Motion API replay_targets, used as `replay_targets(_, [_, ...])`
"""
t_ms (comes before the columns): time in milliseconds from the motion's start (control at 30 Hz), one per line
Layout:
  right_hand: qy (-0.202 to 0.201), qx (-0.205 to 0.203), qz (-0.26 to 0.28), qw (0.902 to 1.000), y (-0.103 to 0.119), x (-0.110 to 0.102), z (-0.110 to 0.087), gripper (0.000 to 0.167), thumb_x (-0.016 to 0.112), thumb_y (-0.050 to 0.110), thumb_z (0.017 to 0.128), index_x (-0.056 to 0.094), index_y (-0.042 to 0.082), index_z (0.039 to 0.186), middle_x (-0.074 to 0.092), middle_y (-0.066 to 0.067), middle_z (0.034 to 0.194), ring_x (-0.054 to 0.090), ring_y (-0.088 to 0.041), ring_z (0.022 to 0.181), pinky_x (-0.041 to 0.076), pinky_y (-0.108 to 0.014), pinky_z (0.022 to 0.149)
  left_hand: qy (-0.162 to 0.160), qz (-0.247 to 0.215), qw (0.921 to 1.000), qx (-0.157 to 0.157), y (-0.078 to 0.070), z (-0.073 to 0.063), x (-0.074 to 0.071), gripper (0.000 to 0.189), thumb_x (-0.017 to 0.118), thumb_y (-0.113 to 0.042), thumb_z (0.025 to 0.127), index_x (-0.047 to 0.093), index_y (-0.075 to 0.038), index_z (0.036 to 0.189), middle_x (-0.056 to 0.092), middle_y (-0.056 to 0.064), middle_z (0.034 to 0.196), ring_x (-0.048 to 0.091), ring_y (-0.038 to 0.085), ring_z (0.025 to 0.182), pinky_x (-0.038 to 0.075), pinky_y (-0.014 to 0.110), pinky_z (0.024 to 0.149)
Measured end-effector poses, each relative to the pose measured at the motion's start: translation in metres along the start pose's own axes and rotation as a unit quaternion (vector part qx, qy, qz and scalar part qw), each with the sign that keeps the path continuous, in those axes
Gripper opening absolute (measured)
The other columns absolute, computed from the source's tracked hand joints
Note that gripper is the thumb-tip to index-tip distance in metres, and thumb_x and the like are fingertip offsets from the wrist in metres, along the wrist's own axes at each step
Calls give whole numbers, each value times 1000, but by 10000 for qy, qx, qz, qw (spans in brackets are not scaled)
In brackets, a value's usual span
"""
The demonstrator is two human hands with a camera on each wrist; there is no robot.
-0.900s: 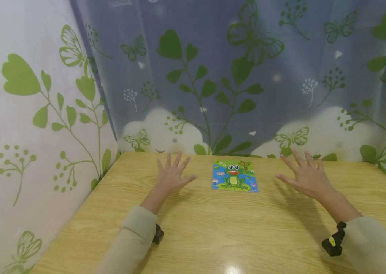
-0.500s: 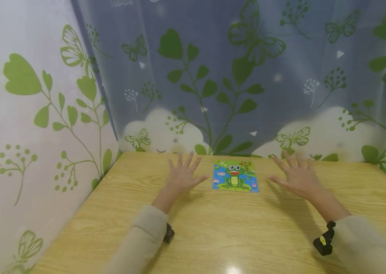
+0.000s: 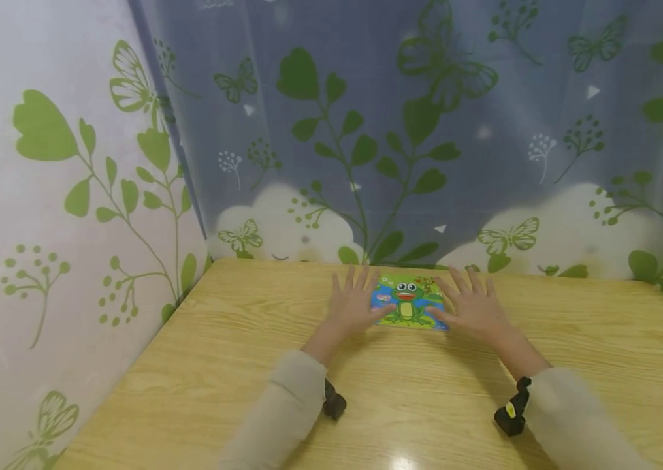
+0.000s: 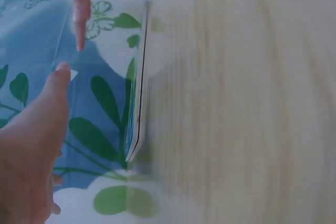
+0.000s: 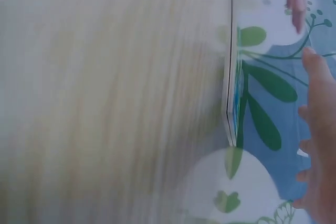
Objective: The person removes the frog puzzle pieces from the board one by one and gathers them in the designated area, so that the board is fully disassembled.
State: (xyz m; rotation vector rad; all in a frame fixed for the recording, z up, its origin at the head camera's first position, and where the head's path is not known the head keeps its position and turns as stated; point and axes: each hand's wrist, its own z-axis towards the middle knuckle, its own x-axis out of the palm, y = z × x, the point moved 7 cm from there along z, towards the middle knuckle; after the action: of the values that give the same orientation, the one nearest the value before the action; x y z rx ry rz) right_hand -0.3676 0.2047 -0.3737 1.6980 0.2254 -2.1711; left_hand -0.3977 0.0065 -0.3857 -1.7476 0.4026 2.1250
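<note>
A square picture board [image 3: 406, 311] with a cartoon frog on it lies flat on the wooden table. Its thin, layered edge shows side-on in the left wrist view as a board [image 4: 137, 90] and likewise on the right. My left hand [image 3: 353, 308], fingers spread, is at the board's left side, its thumb overlapping the picture in the head view. From the other side my right hand [image 3: 475, 313] mirrors it, thumb over the lower right corner. Both wrist views show a gap between hand and board. Neither hand holds anything.
The wooden table [image 3: 237, 365] extends around the board on all sides. Behind it hangs a blue curtain [image 3: 343, 163] printed with leaves and butterflies, and a pale printed curtain [image 3: 90, 261] borders the left. A black wrist camera [image 3: 511, 410] sits at the right cuff.
Both hands have moved inward from either side toward the board, their thumbs now overlapping it in the head view. The board lies in the same place on the table.
</note>
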Motion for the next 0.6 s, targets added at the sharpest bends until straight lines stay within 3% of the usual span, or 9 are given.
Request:
replay_targets(267, [-158, -24, 394, 9991, 11, 11, 6, 74, 50, 56, 87, 35, 8, 142, 18, -26, 146, 4, -51, 130, 2, -69, 95, 102, -92, 9997, -179, -4, 4, 14, 81, 25, -69, 87, 14, -17, 149, 4, 9, 152, 2, 33, 136, 2, 55, 104])
replay_targets(600, [123, 244, 568, 9980, 3, 41, 7, 77, 46, 59, 88, 30, 10, 144, 18, -27, 146, 11, -53, 128, 6, -68, 96, 301, -936, 9949, -228, -6, 7, 36, 80, 32, -65, 89, 19, -13, 148, 8, 12, 152, 6, 36, 136, 3, 54, 105])
